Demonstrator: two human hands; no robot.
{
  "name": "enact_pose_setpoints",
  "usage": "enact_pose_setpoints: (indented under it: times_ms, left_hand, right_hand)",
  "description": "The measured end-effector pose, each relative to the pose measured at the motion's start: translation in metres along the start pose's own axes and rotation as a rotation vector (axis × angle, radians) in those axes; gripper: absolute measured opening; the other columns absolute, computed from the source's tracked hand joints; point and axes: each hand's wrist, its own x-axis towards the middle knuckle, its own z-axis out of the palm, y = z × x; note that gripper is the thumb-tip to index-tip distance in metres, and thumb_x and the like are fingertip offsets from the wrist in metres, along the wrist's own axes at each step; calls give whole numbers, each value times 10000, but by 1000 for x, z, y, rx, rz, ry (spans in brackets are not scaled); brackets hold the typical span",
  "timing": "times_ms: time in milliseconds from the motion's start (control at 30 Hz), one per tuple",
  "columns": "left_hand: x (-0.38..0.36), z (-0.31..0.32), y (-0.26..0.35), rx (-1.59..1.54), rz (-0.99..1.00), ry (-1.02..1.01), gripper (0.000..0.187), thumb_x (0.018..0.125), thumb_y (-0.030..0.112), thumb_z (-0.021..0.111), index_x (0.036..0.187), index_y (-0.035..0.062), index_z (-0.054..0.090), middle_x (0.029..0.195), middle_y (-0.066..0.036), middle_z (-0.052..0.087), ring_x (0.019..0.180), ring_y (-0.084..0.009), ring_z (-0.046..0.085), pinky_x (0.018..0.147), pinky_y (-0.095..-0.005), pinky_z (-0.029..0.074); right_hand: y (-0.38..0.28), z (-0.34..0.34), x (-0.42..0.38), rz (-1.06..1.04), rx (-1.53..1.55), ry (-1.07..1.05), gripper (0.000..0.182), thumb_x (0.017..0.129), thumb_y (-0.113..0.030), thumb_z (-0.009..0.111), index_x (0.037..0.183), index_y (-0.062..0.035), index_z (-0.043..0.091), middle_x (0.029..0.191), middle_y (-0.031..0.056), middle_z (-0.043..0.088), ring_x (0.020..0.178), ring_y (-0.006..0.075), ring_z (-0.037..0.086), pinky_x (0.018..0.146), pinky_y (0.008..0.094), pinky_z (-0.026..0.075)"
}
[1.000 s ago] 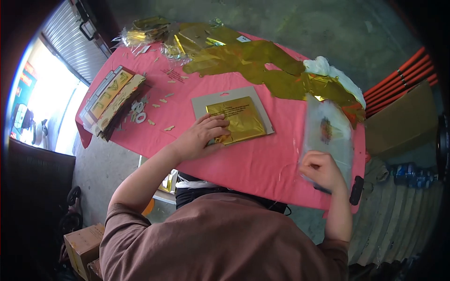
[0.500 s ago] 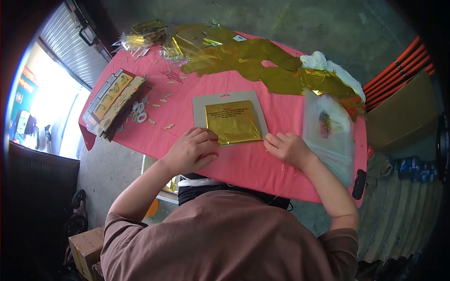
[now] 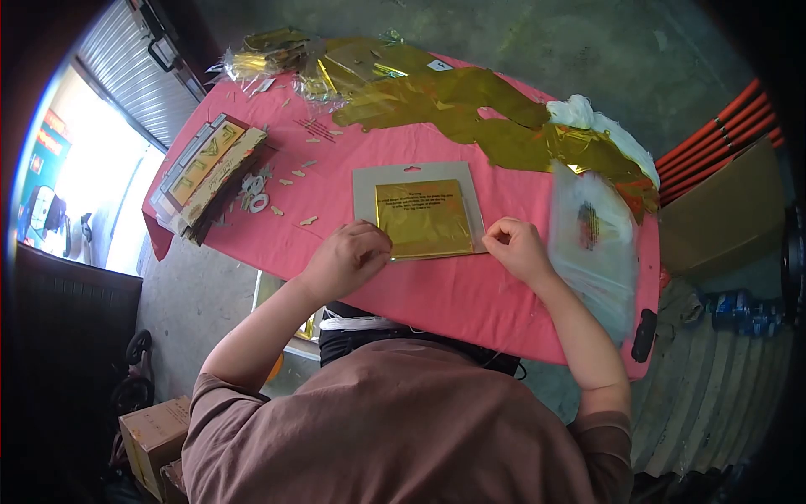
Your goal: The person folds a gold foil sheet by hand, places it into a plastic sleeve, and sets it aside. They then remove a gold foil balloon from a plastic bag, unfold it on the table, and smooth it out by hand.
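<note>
A flat gold foil packet (image 3: 424, 227) with printed warning text lies against a grey card (image 3: 363, 191) with a hang hole at its top, on the pink cloth. At its lower left corner my left hand (image 3: 348, 256) is closed, fingers curled and touching the edge. My right hand (image 3: 516, 249) pinches at the lower right corner, thumb and forefinger together; whatever is between them is too small to make out. Right of it lies a stack of clear plastic bags (image 3: 592, 244) with dark print.
Gold foil sheets (image 3: 445, 101) spread along the table's far edge, with a white bundle (image 3: 579, 118) beside them. On the left stand a box of cards (image 3: 206, 172) and scattered small cut pieces (image 3: 309, 221). Cardboard boxes (image 3: 155, 433) sit on the floor.
My right hand has drawn slightly up at the packet's lower right corner, its fingers now in a tighter pinch. My left hand stays at the lower left corner. The whole view has shifted a little.
</note>
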Motion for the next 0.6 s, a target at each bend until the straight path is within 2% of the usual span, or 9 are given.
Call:
enact_pose_setpoints:
  times_ms: [33,67,133,233,367,467,533,567,600]
  left_hand:
    - [2,1,3,-12,-88,15,84,751,34,623,814,17,570,840,-105,607,824,-279,588,709,-372,483]
    - [2,4,5,-14,-90,13,84,751,34,623,814,17,570,840,-105,607,824,-279,588,709,-372,483]
    - [3,7,6,93,-149,118,88,743,19,599,814,24,546,790,-103,567,769,-282,563,673,-375,467]
    - [1,3,10,225,-251,154,137,735,19,597,859,35,541,803,-102,544,779,-289,548,691,-371,452]
    - [-10,0,11,329,-205,201,183,724,13,600,894,40,537,847,-105,542,824,-293,537,742,-374,436]
    - [-18,-2,8,440,-161,236,168,738,29,596,896,44,543,901,-109,543,859,-303,532,782,-400,421]
    - [-24,-2,0,302,-188,198,181,756,54,595,931,43,547,991,-128,548,926,-320,527,832,-410,413]
    - [-25,-3,3,302,-188,203,181,756,54,595,931,43,547,991,-128,548,926,-320,527,832,-410,413]
    - [-25,-7,8,314,-181,218,224,773,87,599,986,41,551,1093,-139,531,1021,-328,503,893,-424,392]
  right_hand:
    - [0,2,3,14,-13,10,102,763,-42,614,706,33,574,664,43,594,597,85,560,538,236,438]
    - [-2,2,5,17,-12,8,102,763,-42,614,706,33,574,664,43,594,597,85,560,538,236,438]
    - [-9,0,11,199,-11,-77,120,747,-51,629,676,24,568,590,36,566,518,80,539,479,238,424]
    - [-9,-1,18,208,-31,-133,146,739,-52,634,647,11,540,547,26,543,460,78,515,434,241,406]
    - [-9,-5,24,246,-50,-217,133,736,-52,640,694,8,528,561,20,549,485,80,530,446,246,412]
    - [-3,-7,18,171,-42,-146,134,751,-49,632,744,4,510,572,35,547,537,99,558,488,256,432]
    - [-1,-8,8,133,-227,6,110,771,-35,623,834,0,540,661,77,582,624,171,605,538,300,465]
    - [-4,-6,2,130,-230,5,110,771,-35,623,834,0,540,661,77,582,624,171,605,538,300,465]
    - [-10,-3,-5,-64,-321,115,116,780,-36,616,874,0,557,757,96,603,700,215,619,600,337,479]
